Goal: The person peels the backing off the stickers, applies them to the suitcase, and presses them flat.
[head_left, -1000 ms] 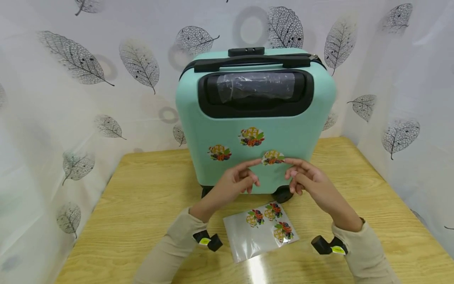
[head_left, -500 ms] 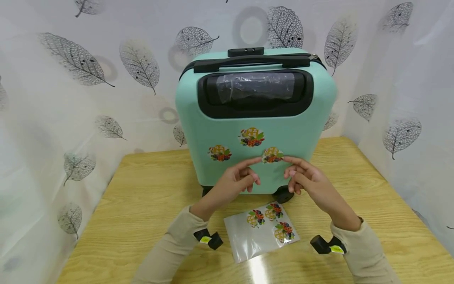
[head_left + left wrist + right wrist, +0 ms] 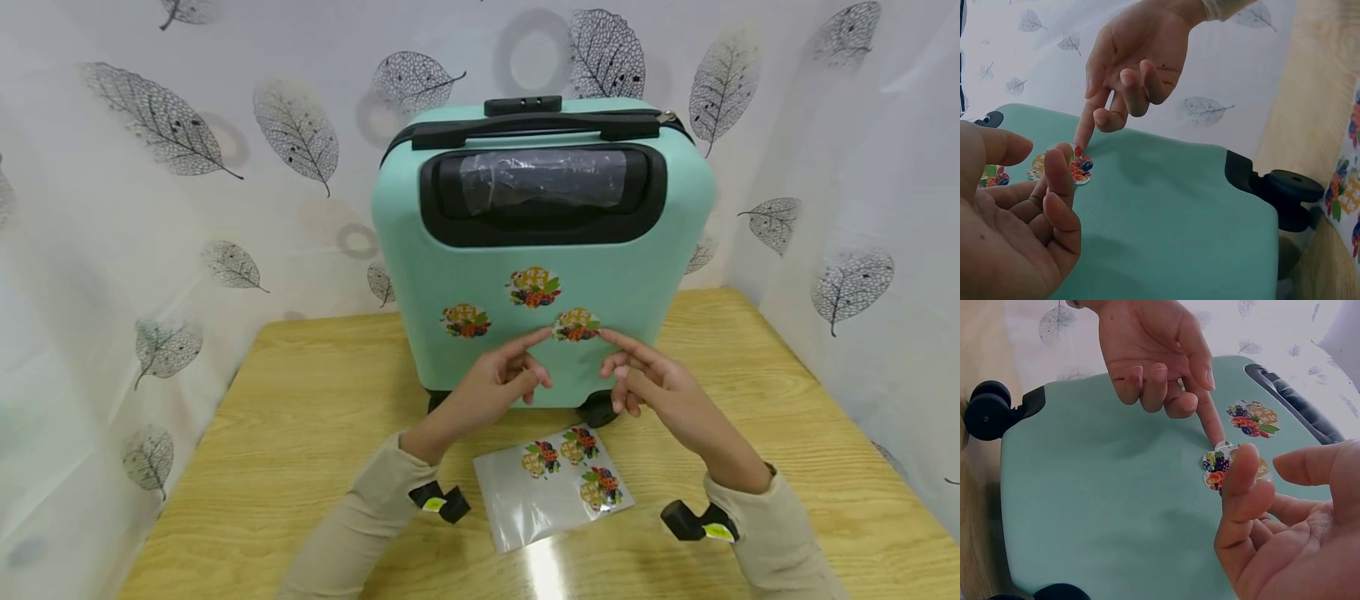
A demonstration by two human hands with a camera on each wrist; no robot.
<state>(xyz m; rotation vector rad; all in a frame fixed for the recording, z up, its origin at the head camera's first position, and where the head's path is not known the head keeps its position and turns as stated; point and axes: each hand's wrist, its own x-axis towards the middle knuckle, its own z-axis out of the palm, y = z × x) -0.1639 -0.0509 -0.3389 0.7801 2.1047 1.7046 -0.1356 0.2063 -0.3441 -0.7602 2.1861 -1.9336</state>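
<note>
A mint-green suitcase (image 3: 465, 271) stands upright with its flat side facing me. Low on that side is a fruit sticker (image 3: 576, 325), with two more, an upper sticker (image 3: 533, 287) and a left sticker (image 3: 465, 321), stuck nearby. The left hand (image 3: 497, 383) puts its straight index fingertip on the low sticker's left edge, other fingers loosely bent. From the opposite side, the right hand (image 3: 662, 387) touches the right edge the same way. In the right wrist view, the sticker (image 3: 1215, 469) is partly hidden behind the near right fingers.
A clear sheet (image 3: 517, 508) bearing several fruit stickers lies on the wooden table (image 3: 300, 433) in front of the suitcase. Behind is a white curtain (image 3: 315, 50) with leaf prints. The suitcase has a black wheel (image 3: 598, 410) at its lower right.
Both hands stay at the sticker's edges; the right index fingertip shifts very slightly. The sticker stays in place on the suitcase, and the head view tilts a little.
</note>
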